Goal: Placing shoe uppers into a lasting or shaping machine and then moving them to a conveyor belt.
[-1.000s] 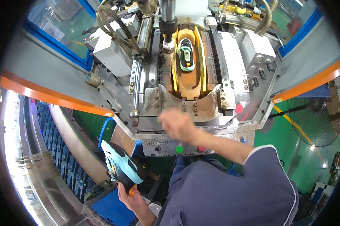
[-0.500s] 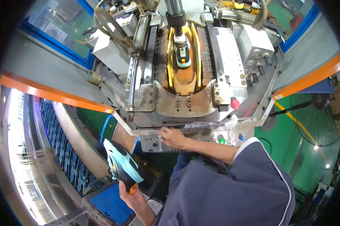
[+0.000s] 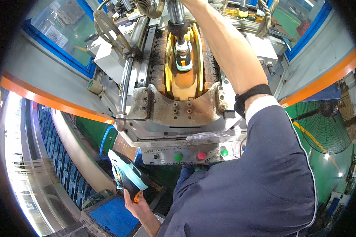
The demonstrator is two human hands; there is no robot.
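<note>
Low on the left, my left hand (image 3: 136, 205) is closed around one end of a light blue and black shoe (image 3: 126, 173). An orange piece (image 3: 137, 196) sticks out of the shoe by my fingers. My right forearm (image 3: 233, 51) stretches up across the machine, and its hand lies beyond the top edge, out of sight. Inside the machine, a second shoe (image 3: 184, 65), mostly hidden, sits between yellow side pads (image 3: 169, 63). A metal press rod (image 3: 176, 19) comes down over it.
Green and red buttons (image 3: 201, 155) line the machine's front panel (image 3: 164, 158). A conveyor with dark blue pieces (image 3: 63, 146) runs along the left. Below it is a blue-topped stand (image 3: 115, 215). At the right stands a black fan (image 3: 324, 126). Orange-edged guards (image 3: 63, 98) flank the machine.
My right hand has left the front panel and reached up past the top edge, uncovering the buttons. My left hand stays low with the shoe, which has barely shifted.
</note>
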